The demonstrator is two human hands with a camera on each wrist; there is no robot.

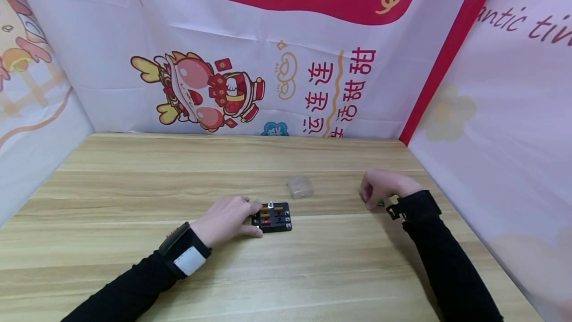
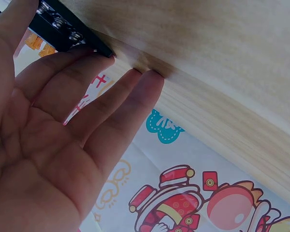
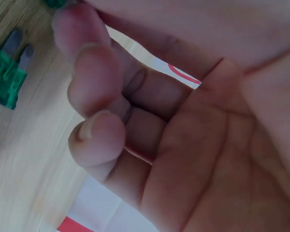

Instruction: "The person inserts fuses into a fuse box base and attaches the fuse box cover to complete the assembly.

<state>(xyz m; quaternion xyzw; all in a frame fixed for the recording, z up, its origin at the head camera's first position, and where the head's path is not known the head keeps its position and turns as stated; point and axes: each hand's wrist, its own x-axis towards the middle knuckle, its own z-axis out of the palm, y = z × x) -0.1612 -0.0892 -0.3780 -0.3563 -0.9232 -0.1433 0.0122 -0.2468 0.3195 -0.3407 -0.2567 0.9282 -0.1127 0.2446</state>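
My left hand [image 1: 230,217] holds the left end of a black fuse block [image 1: 279,217], thumb at its near side and fingers at the far side. Orange and red blade fuses show in the block, which lies flat on the table; its edge with metal screws [image 2: 58,21] appears in the left wrist view. At the right, my right hand [image 1: 382,188] is bent down to the tabletop with curled fingers. A green blade fuse [image 3: 54,2] shows at its fingertips, mostly cut off by the frame. Another green blade fuse [image 3: 8,75] with two metal prongs lies on the wood beside them.
A small clear plastic box [image 1: 300,187] rests behind the fuse block, between the hands. The wooden table [image 1: 178,163] meets printed cloth walls [image 1: 250,29] at the back and both sides.
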